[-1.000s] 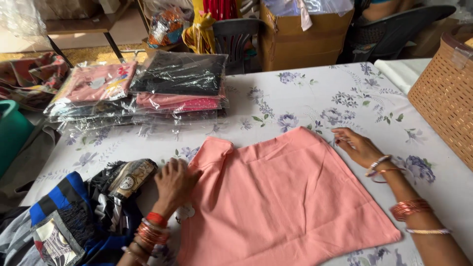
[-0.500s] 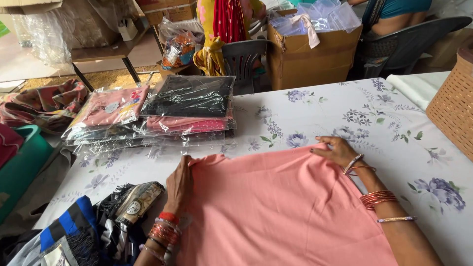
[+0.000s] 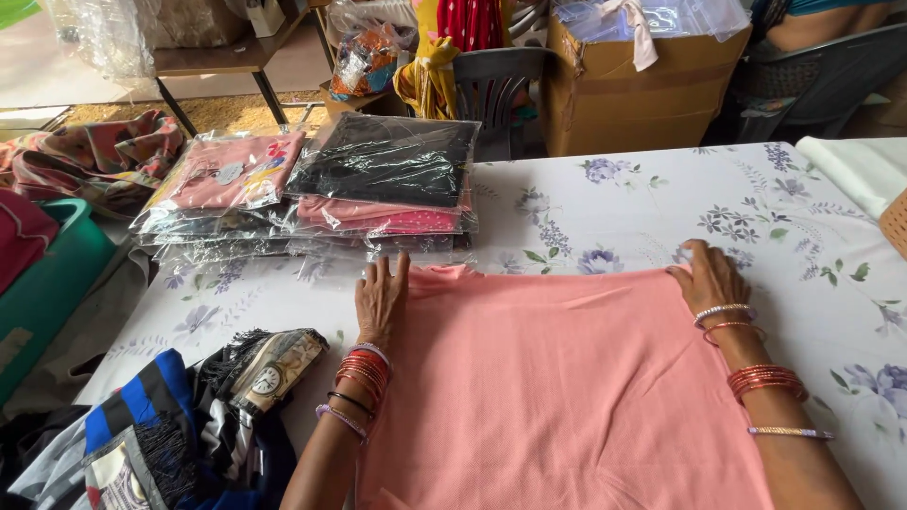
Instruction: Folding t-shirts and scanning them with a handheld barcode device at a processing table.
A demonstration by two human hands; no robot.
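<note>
One salmon-pink knit cloth (image 3: 567, 387) is spread flat across the lower middle of the frame, and two hands are laid on its far edge. The left hand (image 3: 381, 297) is pressed palm down on the upper left corner of the cloth, fingers together and stretched out flat, nothing clamped; the right hand (image 3: 709, 276) is set on the upper right corner, fingers bent slightly over the edge and kept close together, though whether the cloth is pinched cannot be told. Red bangles are worn on both wrists. Two stacks of clear plastic garment packets (image 3: 312, 194) are seen in the upper left, one topped with a pink garment, the other with a black one, just beyond the left hand but not touching it. One heap of blue, black and white striped fabric (image 3: 161, 434) is found at the lower left, close beside the left forearm. One green plastic tub (image 3: 47, 283) is cut off by the left edge. The white floral-printed tablecloth (image 3: 614, 203) is left bare between the cloth's far edge and the table's far side, and open room is also given to the right of the right hand. Beyond the table one brown cardboard box (image 3: 633, 94) and one grey plastic chair (image 3: 496, 90) are seen along the top.
</note>
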